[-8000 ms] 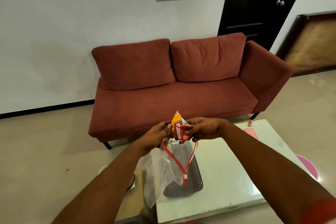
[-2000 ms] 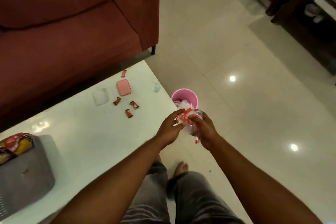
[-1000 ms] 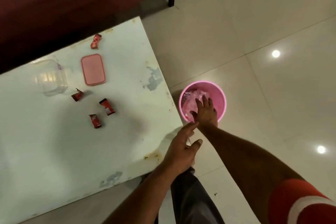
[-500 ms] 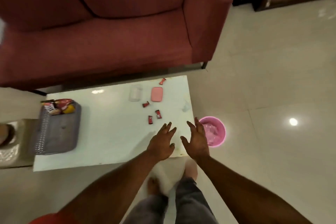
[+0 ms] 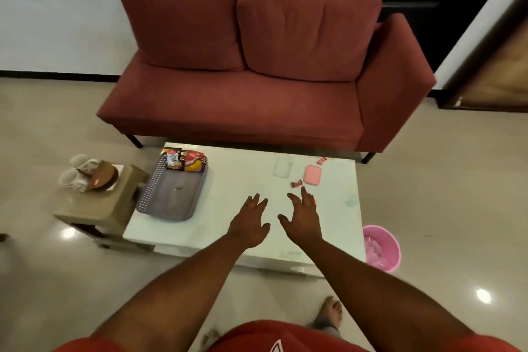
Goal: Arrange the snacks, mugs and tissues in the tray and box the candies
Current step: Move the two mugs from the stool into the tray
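Both hands hover over the near half of the white coffee table [image 5: 228, 208], palms down, fingers spread, nothing held. The left hand [image 5: 250, 226] points toward the sofa; the right hand [image 5: 303, 221] sits just beside it, fingers angled slightly left, fingertips near the candies.

The grey plastic tray [image 5: 168, 198] lies at the table's left end: a rounded rectangle with a perforated rim, long axis running away from the person, tilted a little right at the far end. Two glossy snack packets [image 5: 185, 161] lie side by side at its far end, one dark with a white label, one red and yellow. The rest of its floor is bare.

A clear plastic box [image 5: 282, 168], small and rounded, stands on the far right part of the table. Its pink lid [image 5: 312, 175] lies flat just to its right, long axis also running away. One red twist-wrapped candy [image 5: 296, 183] lies at the lid's near left corner; another [image 5: 321, 160] lies near the far edge.

Two patterned white mugs [image 5: 77, 173] lie on their sides on a beige stool [image 5: 94, 206] left of the table, mouths pointing left, beside a brown round object I can't identify.

A pink plastic bin [image 5: 381, 247] stands on the floor by the table's near right corner, crumpled clear plastic inside. A red fabric sofa [image 5: 257, 88] stands behind the table.
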